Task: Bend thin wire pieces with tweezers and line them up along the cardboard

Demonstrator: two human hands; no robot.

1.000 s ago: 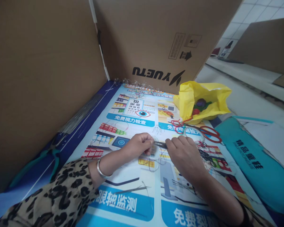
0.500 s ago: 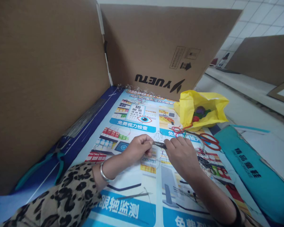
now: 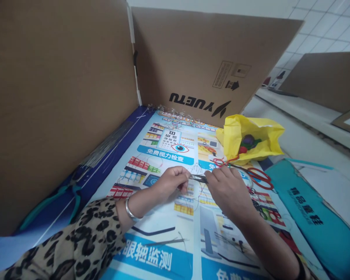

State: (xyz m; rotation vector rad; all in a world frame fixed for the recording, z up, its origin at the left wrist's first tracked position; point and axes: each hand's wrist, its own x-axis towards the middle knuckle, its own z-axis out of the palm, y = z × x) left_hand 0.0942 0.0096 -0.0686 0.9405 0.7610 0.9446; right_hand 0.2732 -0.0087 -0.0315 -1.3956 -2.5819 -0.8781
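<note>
My right hand is wrapped round a pair of pliers, their handles hidden in the fist. The slim dark pliers' jaws point left, their tips touching or almost touching the fingers of my left hand. Thumb and forefinger of that hand are pinched together on what looks like thin wire, mostly hidden by the fingers. Fine wire strands hang or lie just below both hands, over the printed poster sheet.
Teal-handled pliers and a bundle of thin wires lie at left beside a cardboard wall. At right are red-handled scissors, a yellow bag holding coloured balls, and a teal package. Twisted wire pieces lie at the back.
The pliers' jaws now appear slightly parted, with a lighter gap between them. Both hands keep nearly the same place. The whole view has shifted a little.
</note>
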